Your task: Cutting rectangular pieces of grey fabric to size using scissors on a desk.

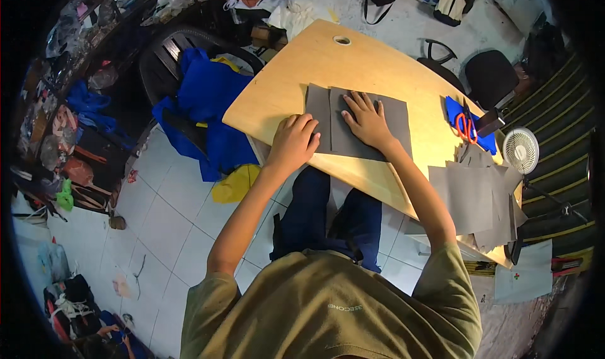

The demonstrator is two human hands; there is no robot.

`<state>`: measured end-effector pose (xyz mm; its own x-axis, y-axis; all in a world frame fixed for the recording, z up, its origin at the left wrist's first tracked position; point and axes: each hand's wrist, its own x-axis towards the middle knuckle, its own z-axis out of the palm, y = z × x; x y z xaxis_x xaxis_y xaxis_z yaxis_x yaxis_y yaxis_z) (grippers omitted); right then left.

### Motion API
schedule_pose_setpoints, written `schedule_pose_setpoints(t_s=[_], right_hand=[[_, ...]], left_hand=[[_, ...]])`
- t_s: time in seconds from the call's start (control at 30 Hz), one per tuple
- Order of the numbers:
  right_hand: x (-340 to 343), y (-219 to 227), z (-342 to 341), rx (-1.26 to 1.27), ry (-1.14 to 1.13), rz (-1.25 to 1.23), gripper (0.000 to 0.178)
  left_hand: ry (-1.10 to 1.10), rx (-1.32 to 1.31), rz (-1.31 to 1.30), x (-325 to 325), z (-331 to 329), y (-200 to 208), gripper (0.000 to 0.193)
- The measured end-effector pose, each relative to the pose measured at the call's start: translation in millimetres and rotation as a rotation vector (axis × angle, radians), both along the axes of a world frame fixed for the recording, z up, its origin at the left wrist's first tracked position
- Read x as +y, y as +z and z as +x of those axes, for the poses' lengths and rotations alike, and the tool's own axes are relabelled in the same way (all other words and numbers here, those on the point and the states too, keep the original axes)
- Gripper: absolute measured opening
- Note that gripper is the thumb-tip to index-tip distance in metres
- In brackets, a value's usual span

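Observation:
Dark grey flat material [372, 141] lies on the wooden table [283, 69] in front of me. Its narrower left part [319, 100] meets the wider right part along a straight edge; I cannot tell whether it is one folded sheet or two pieces. My right hand [368, 121] rests flat on the wider part, fingers spread and pointing away from me. At the left side, my left hand [293, 143] lies with bent fingers on the edge of the narrower part, its thumb apart from them. Neither hand visibly grasps anything.
To the right lie a pile of grey pieces [463, 198], orange-handled scissors [465, 129] and blue cloth [452, 110]. A white fan [521, 150] stands beyond the table's right edge. Blue cloth [211, 88] drapes over a black chair [148, 75] at the left.

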<state>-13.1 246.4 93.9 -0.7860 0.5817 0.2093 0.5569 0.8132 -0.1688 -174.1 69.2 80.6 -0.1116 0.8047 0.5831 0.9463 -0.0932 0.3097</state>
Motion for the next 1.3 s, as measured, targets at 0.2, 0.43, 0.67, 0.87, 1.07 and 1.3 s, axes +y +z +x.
schedule_pose_setpoints(t_s=[0.2, 0.43, 0.67, 0.87, 1.07, 1.3], right_hand=[[-5.1, -1.3, -9.2, 0.005, 0.014, 0.011, 0.054], [-13.6, -0.8, -23.9, 0.001, 0.031, -0.002, 0.054], [-20.4, -1.0, -36.1, 0.013, 0.044, 0.008, 0.054], [-27.5, -5.1, -44.5, 0.031, -0.003, -0.005, 0.055], [-25.7, -8.0, -43.4, 0.029, -0.004, 0.005, 0.055], [-26.3, -7.9, -45.8, 0.028, -0.013, 0.017, 0.055]], left_hand=[[-0.026, -0.011, 0.013, -0.2, -1.6, 0.2, 0.028], [-0.090, -0.116, -0.012, -2.3, -13.9, 1.6, 0.039], [-0.104, -0.245, -0.134, -2.0, -20.2, -1.6, 0.044], [-0.170, -0.402, -0.083, -3.1, -25.5, -0.9, 0.034], [-0.164, -0.292, -0.058, -25.4, -23.2, 4.2, 0.020], [-0.168, -0.249, -0.003, -34.3, -17.1, 2.5, 0.015]])
